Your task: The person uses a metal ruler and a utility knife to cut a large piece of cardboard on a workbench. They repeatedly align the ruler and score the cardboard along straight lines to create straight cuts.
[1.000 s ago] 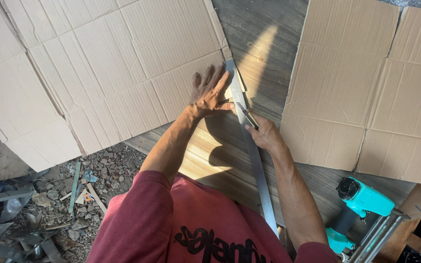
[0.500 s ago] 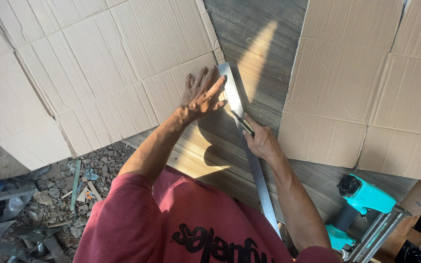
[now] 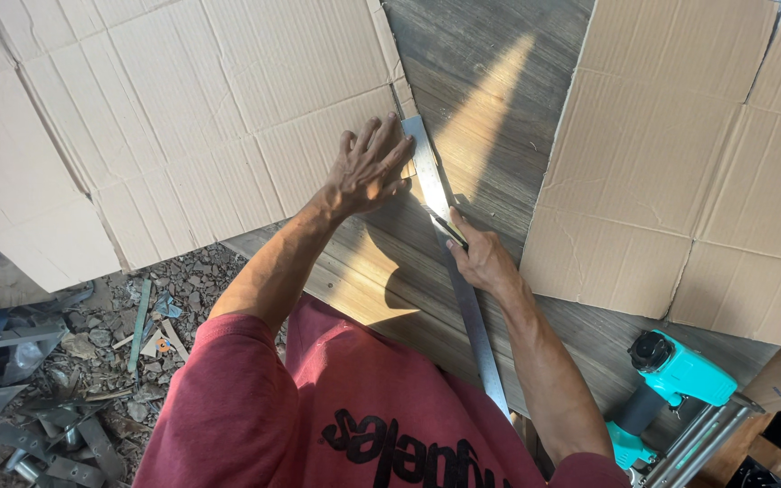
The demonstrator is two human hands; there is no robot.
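Left hand (image 3: 368,172) spread flat on large brown corrugated cardboard sheet (image 3: 192,117) and long steel ruler (image 3: 452,253), right hand (image 3: 479,260) gripping slim dark utility knife (image 3: 446,227) against ruler edge, wooden plank surface (image 3: 490,108) beneath.

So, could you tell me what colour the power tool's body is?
Turquoise power tool, head view.

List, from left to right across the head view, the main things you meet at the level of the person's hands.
Large cardboard sheet → left hand → metal ruler → right hand holding a knife → second cardboard sheet.

teal nail gun (image 3: 671,384) lower right, rubble (image 3: 110,361) and metal scraps (image 3: 11,425) lower left
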